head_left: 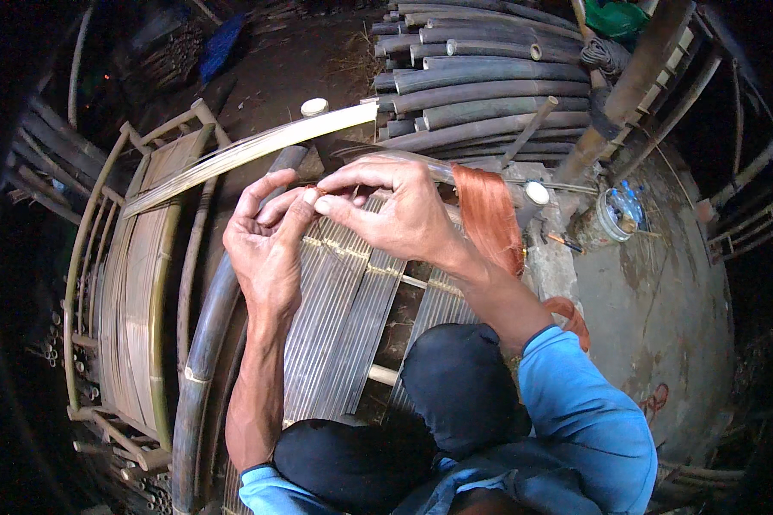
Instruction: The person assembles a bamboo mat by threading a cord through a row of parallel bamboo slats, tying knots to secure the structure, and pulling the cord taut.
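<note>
Orange cord [489, 215] drapes over my right wrist and thins to a strand pinched between the closed fingers of my right hand [395, 210] and left hand [270, 245], just above the slatted bamboo panel [343, 318], its long axis running rightward, nearer my right.

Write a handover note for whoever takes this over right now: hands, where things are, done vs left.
Left hand: fingertips pinched on a thin orange thread, palm up.
Right hand: grip on the same thread, meeting the left over the work.
Bundle of orange fibre strands drapes behind the right wrist.
Work: panel of thin grey bamboo slats across the lap, some slats already bound at a cross strip; the lower rows look unbound.
A long pale split bamboo strip lies above the hands; a stack of dark bamboo poles beyond.
</note>
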`<state>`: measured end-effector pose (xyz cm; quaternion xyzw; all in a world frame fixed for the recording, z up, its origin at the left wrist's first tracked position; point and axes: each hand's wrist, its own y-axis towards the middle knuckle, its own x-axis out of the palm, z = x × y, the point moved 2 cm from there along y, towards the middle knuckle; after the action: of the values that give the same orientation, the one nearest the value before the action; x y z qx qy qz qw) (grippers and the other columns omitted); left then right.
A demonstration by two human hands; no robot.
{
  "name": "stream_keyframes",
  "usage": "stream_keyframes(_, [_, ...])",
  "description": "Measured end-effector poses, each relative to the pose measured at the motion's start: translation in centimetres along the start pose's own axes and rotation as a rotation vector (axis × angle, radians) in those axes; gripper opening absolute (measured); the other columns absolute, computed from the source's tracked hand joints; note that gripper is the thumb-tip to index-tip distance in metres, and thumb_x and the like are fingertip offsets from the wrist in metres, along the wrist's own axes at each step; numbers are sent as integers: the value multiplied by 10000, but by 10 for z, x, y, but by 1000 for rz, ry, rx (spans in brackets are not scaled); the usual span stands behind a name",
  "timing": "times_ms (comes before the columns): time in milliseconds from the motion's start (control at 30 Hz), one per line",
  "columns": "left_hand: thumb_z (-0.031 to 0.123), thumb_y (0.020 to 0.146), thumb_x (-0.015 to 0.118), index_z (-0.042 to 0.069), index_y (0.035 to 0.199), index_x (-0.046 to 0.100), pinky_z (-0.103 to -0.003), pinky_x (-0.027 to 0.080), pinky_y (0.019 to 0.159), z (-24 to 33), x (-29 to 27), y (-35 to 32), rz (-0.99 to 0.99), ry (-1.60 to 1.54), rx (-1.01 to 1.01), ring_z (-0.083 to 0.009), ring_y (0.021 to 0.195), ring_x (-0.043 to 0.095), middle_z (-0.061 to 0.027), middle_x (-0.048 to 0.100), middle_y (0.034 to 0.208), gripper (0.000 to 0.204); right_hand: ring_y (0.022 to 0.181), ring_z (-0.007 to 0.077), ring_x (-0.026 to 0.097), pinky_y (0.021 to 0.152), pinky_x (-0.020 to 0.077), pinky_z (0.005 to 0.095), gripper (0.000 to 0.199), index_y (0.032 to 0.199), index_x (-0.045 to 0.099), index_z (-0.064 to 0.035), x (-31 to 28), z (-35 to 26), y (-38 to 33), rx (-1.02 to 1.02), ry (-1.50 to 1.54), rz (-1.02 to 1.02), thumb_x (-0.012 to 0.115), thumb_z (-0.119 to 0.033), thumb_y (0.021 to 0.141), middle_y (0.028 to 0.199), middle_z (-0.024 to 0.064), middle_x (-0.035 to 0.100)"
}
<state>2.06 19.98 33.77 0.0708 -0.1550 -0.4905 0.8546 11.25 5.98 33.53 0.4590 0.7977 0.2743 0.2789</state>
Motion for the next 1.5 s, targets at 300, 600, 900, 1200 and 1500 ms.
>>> stream_keyframes(300, [-35,867,686,-23,1288,534,-242,537,833,27,8,-3,-147,179,192,-116,934,650,-89,694,977,448,704,114,657,622,526,286,150,949,735,20,6,-9,16,62,173,1,700,-120,906,838,106,732])
stream_keyframes(600, [116,963,654,-31,948,729,-231,455,559,55,-9,-9,-196,594,94,-66,628,574,-15,645,688,166,830,86,654,759,546,244,164,1009,707,34,4,-29,25,59,129,-88,718,-109,929,902,56,710])
stream_keyframes(900, [342,1085,388,47,721,490,-477,311,1142,85,-11,-7,-139,-191,113,-303,1242,547,-127,678,893,480,815,124,690,748,559,254,222,1087,577,26,11,-48,20,225,745,-286,582,-188,1027,906,108,715])
stream_keyframes(1200, [295,1108,325,128,711,425,-307,366,675,114,-14,-35,-494,-563,199,-123,534,323,12,347,599,442,573,18,425,513,359,224,127,927,644,2,7,-84,5,130,483,-405,676,-121,927,629,-61,521])
stream_keyframes(1500, [307,793,830,98,747,520,-363,517,779,69,-170,-60,-519,230,-406,-182,507,583,0,551,648,377,756,32,423,639,307,206,525,1331,593,-7,-220,-6,-18,477,-341,-24,752,-215,876,870,-54,494])
